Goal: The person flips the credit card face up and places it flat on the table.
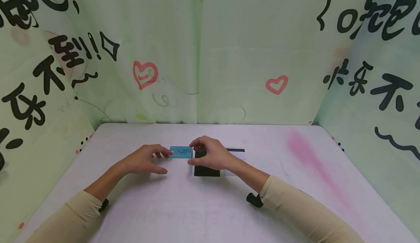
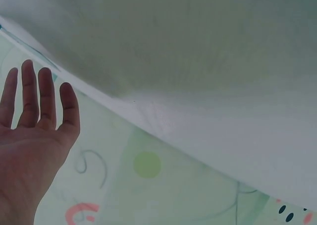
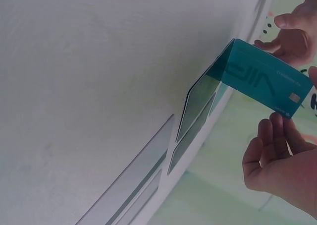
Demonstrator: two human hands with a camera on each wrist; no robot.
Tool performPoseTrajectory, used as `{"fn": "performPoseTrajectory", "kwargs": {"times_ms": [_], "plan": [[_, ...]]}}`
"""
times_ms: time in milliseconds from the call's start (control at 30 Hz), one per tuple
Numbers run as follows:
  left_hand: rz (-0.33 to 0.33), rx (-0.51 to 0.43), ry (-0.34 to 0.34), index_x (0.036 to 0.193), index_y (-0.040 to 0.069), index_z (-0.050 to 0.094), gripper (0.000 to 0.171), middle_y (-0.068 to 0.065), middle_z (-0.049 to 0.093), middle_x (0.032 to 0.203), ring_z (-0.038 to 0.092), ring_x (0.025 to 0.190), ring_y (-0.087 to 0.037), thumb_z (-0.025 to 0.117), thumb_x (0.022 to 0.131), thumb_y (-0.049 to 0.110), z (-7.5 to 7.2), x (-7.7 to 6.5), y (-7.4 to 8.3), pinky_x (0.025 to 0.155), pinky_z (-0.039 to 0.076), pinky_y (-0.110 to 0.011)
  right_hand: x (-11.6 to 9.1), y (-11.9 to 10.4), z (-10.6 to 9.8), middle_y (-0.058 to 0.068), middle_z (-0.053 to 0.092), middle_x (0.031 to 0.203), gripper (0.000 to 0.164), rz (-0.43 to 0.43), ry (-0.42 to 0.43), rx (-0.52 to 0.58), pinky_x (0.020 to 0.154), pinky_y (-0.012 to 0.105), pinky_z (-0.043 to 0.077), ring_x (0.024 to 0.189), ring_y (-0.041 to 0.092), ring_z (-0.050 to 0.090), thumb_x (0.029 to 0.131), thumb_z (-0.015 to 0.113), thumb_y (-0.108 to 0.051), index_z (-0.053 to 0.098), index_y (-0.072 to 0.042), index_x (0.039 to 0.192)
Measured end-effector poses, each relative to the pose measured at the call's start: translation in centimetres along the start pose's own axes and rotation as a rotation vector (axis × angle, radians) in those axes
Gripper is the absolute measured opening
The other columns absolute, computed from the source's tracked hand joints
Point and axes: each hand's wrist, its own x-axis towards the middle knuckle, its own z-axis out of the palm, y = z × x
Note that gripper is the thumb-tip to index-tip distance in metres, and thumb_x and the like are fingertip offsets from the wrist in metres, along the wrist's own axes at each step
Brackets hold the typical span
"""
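Observation:
A teal bank card [image 1: 179,152] with "VIP" lettering is at the middle of the table. In the right wrist view the teal card [image 3: 262,79] shows its chip end and stands tilted, its other end at a dark card [image 1: 206,170]. My right hand [image 1: 213,153] reaches over the dark card, thumb and fingers curled at the teal card's edges. My left hand [image 1: 144,159] touches the teal card's left end with its fingertips, thumb apart. In the left wrist view the left hand [image 2: 42,140] has long, separated fingers. A white card [image 1: 238,154] with a black stripe lies partly hidden behind the right forearm.
The pale table [image 1: 177,206] bears a pink smear [image 1: 311,166] at the right. A printed curtain [image 1: 229,53] with hearts and writing hangs behind the far table edge and at both sides. A small black device [image 1: 254,200] is at the right sleeve.

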Motion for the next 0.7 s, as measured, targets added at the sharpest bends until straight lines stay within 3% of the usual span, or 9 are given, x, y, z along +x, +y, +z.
{"fn": "performPoseTrajectory", "kwargs": {"times_ms": [200, 500, 700], "plan": [[0.001, 0.011, 0.0, 0.132, 0.014, 0.07, 0.058, 0.0, 0.072, 0.116, 0.06, 0.109, -0.025, 0.089, 0.08, 0.034, -0.1, -0.1, 0.2, 0.09, 0.05, -0.043, 0.3, 0.2, 0.4, 0.017, 0.068, 0.125, 0.057, -0.007, -0.019, 0.01, 0.096, 0.042, 0.054, 0.113, 0.033, 0.064, 0.088, 0.083, -0.031, 0.064, -0.002, 0.133], [0.013, 0.01, 0.005, 0.132, 0.014, 0.07, 0.057, -0.001, 0.073, 0.115, 0.061, 0.108, -0.026, 0.088, 0.081, 0.033, -0.1, -0.3, 0.2, 0.091, 0.051, -0.044, 0.3, 0.5, 0.8, 0.015, 0.069, 0.122, 0.058, -0.019, -0.03, -0.01, 0.093, 0.034, 0.053, 0.109, 0.029, 0.065, 0.087, 0.083, -0.031, 0.064, -0.002, 0.133], [-0.015, 0.012, -0.003, 0.134, 0.015, 0.07, 0.059, -0.001, 0.072, 0.116, 0.06, 0.11, -0.026, 0.089, 0.081, 0.032, -0.2, -0.3, 0.3, 0.092, 0.051, -0.045, 0.5, 0.7, 1.2, 0.014, 0.071, 0.118, 0.058, -0.009, -0.026, -0.03, 0.092, 0.032, 0.052, 0.105, 0.026, 0.065, 0.085, 0.085, -0.03, 0.065, -0.002, 0.131]]}}
